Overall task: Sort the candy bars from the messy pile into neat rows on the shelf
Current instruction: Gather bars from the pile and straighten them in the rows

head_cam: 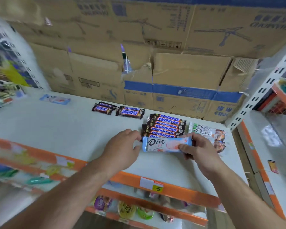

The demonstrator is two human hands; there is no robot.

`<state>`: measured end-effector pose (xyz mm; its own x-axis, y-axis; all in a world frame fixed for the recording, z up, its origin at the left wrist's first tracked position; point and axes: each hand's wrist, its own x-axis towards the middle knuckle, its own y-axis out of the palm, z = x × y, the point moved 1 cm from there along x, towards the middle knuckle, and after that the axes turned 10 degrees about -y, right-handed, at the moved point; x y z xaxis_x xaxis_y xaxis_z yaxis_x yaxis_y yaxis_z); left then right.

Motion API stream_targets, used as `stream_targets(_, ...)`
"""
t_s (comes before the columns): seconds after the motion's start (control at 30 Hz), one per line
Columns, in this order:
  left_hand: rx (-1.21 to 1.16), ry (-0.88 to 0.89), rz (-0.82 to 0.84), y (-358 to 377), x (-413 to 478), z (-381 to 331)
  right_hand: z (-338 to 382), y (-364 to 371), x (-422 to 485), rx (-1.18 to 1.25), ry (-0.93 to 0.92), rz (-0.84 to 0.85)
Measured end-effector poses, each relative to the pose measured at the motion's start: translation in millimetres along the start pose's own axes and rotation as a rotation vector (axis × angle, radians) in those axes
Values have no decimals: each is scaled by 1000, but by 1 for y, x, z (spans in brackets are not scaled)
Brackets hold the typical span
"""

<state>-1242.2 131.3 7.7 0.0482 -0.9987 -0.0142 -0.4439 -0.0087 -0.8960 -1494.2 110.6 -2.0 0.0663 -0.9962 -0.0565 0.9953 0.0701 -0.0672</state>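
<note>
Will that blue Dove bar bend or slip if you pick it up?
Probably stiff: the blue Dove bar looks straight though the left hand and right hand hold only its ends. Its smooth wrapper may be slippery. It is flat, so it likely won't roll.

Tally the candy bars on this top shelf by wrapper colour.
Brown Snickers bar: about 9, overlapping
Light blue Dove bar: 2, one held by the right hand, one at back left
White Dove bar: about 3, partly behind that hand
Total: about 14
</note>
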Motion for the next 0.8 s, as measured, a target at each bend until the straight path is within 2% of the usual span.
stream_targets(0.2,9,-36,-42,-40,-9,81,8,85,13,-48,-37,29)
stream_targets(0.53,44,-55,-73,-114,-18,221,17,256,25,73,-41,32)
stream_targets(0.8,-9,-175,-79,-148,-5,308,27,351,62,79,-7,82)
